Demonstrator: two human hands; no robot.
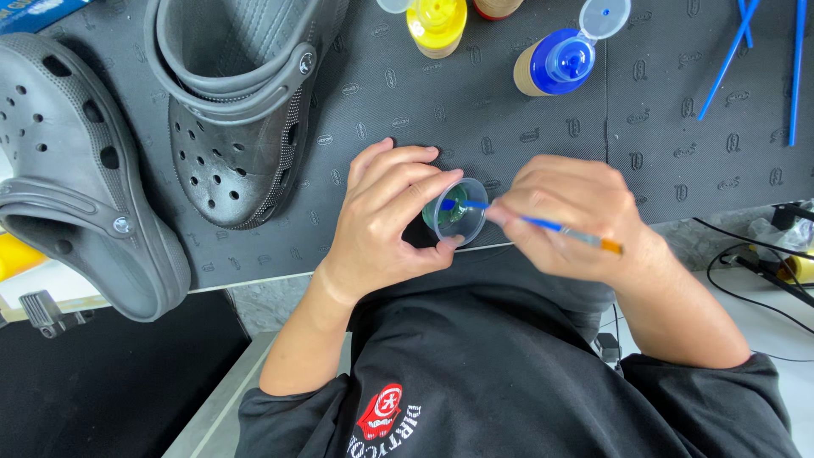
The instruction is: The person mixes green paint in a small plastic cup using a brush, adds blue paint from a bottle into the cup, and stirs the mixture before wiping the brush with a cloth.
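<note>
Clear plastic, the small cup (456, 212) sits clamped in the left hand (386, 216) just above the table's (509, 119) near edge. The right hand (572, 216) pinches a blue paintbrush (543, 223), tip in the cup's green paint. Behind stand a blue-capped bottle (555, 64) and a yellow-capped bottle (437, 24), lids flipped open.

A craft workshop: grey clogs (229, 110) upper left, paint bottles (555, 61) along the top, on a dark rubber mat (475, 110).
</note>
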